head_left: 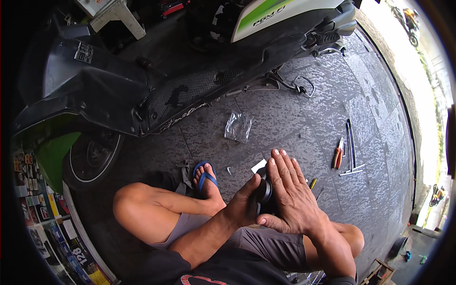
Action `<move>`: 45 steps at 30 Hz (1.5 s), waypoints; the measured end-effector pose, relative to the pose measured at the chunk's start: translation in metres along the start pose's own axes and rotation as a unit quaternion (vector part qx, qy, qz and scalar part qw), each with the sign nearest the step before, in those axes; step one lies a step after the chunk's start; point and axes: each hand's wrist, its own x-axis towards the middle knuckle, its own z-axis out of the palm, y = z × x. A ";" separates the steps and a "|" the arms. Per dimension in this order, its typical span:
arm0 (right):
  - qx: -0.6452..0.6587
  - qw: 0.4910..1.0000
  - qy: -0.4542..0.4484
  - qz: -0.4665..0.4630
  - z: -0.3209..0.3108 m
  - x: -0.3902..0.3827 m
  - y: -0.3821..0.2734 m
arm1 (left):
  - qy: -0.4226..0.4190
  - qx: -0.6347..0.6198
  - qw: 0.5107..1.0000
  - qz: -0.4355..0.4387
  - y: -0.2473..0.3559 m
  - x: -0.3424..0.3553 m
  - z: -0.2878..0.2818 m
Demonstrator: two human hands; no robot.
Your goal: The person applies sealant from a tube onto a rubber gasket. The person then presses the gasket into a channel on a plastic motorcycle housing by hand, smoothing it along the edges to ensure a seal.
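In front of my lap, my left hand grips a black round part with a rim, its thumb pointing up along the side. The fingers of that hand are mostly hidden behind the part. My right hand lies flat against the part's other side, fingers stretched out and thumb toward me. How much the right palm touches is hidden. Just beyond both hands, a small white piece lies on the floor.
A black and green scooter stands across the far side. On the dark tiled floor lie a clear plastic bag, orange-handled pliers, a metal T-handle wrench and a yellow-handled tool. Packed shelves stand at left.
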 end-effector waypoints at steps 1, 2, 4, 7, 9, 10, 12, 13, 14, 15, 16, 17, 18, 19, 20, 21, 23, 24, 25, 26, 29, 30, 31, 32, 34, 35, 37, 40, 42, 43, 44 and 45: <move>0.005 1.000 0.001 0.002 0.001 0.000 0.000 | 0.001 0.000 1.000 0.000 0.000 0.000 0.000; 0.009 1.000 0.002 0.003 0.000 0.001 0.001 | 0.000 0.001 1.000 0.002 0.001 0.000 0.001; 0.031 0.999 0.026 -0.013 0.001 0.000 0.003 | 0.008 0.037 0.999 0.001 0.003 -0.003 0.004; 0.074 0.992 0.092 -0.034 0.004 -0.015 0.014 | 0.009 0.112 0.994 0.009 0.003 -0.001 0.008; 0.114 0.973 0.191 -0.065 -0.002 -0.018 0.010 | 0.024 0.145 0.989 0.015 0.005 -0.002 0.006; 0.153 0.972 0.170 -0.051 -0.005 -0.023 0.008 | 0.032 0.183 0.982 0.039 0.006 -0.003 0.007; 0.233 0.964 0.127 -0.020 -0.006 -0.030 0.003 | 0.052 0.257 0.961 0.085 0.008 -0.005 0.006; 0.208 0.963 0.166 -0.027 -0.008 -0.026 -0.001 | 0.054 0.290 0.951 0.091 0.011 -0.006 0.004; 0.202 0.965 0.165 -0.027 -0.009 -0.027 -0.001 | 0.056 0.315 0.942 0.097 0.012 -0.007 0.004; 0.196 0.966 0.164 -0.028 -0.009 -0.030 0.000 | 0.058 0.341 0.933 0.103 0.012 -0.008 0.004; 0.191 0.968 0.163 -0.029 -0.010 -0.031 0.000 | 0.061 0.366 0.922 0.110 0.012 -0.009 0.005; 0.195 0.964 0.181 -0.027 -0.012 -0.028 -0.004 | 0.064 0.378 0.917 0.109 0.014 -0.010 0.007; 0.190 0.964 0.181 -0.033 -0.012 -0.028 -0.003 | 0.068 0.390 0.912 0.108 0.016 -0.010 0.011; 0.186 0.965 0.182 -0.038 -0.011 -0.028 -0.002 | 0.071 0.402 0.907 0.107 0.017 -0.011 0.014; 0.181 0.965 0.183 -0.045 -0.011 -0.027 -0.001 | 0.075 0.401 0.907 0.108 0.017 -0.011 0.017; 0.179 0.965 0.185 -0.048 -0.010 -0.027 -0.001 | 0.079 0.400 0.907 0.108 0.016 -0.011 0.020; 0.176 0.964 0.192 -0.056 -0.010 -0.026 0.000 | 0.085 0.401 0.905 0.111 0.015 -0.010 0.021; 0.171 0.966 0.187 -0.055 -0.010 -0.027 0.001 | 0.087 0.403 0.904 0.113 0.015 -0.010 0.020; 0.166 0.967 0.182 -0.055 -0.010 -0.028 0.002 | 0.089 0.406 0.902 0.115 0.015 -0.010 0.020; 0.162 0.969 0.178 -0.054 -0.010 -0.028 0.002 | 0.081 0.407 0.902 0.117 0.015 -0.010 0.019; 0.200 0.969 0.137 -0.049 -0.019 -0.024 0.004 | 0.061 0.410 0.901 0.125 0.016 -0.011 0.017; 0.206 0.969 0.131 -0.048 -0.019 -0.025 0.005 | 0.056 0.411 0.901 0.128 0.016 -0.010 0.016; 0.212 0.968 0.125 -0.046 -0.019 -0.026 0.006 | 0.052 0.412 0.900 0.132 0.016 -0.010 0.016; 0.219 0.967 0.119 -0.047 -0.019 -0.027 0.006 | 0.049 0.414 0.899 0.133 0.016 -0.010 0.016; 0.233 0.964 0.120 -0.051 -0.019 -0.029 0.008 | 0.044 0.419 0.896 0.137 0.016 -0.011 0.015; 0.247 0.960 0.125 -0.045 -0.018 -0.031 0.007 | 0.047 0.416 0.897 0.141 0.015 -0.011 0.017; 0.245 0.959 0.134 -0.049 -0.015 -0.034 0.006 | 0.052 0.408 0.899 0.150 0.012 -0.011 0.022; 0.283 0.946 0.152 -0.049 -0.006 -0.038 0.004 | 0.036 0.445 0.878 0.169 0.014 -0.010 0.018; 0.295 0.939 0.166 -0.058 -0.006 -0.037 0.000 | 0.035 0.478 0.857 0.190 0.014 -0.011 0.019; 0.305 0.934 0.176 -0.060 -0.006 -0.037 -0.002 | 0.034 0.494 0.846 0.199 0.014 -0.011 0.020; 0.314 0.929 0.186 -0.060 -0.005 -0.036 -0.003 | 0.033 0.506 0.837 0.205 0.014 -0.011 0.020; 0.334 0.924 0.181 -0.055 -0.005 -0.037 -0.003 | 0.033 0.518 0.829 0.210 0.015 -0.011 0.019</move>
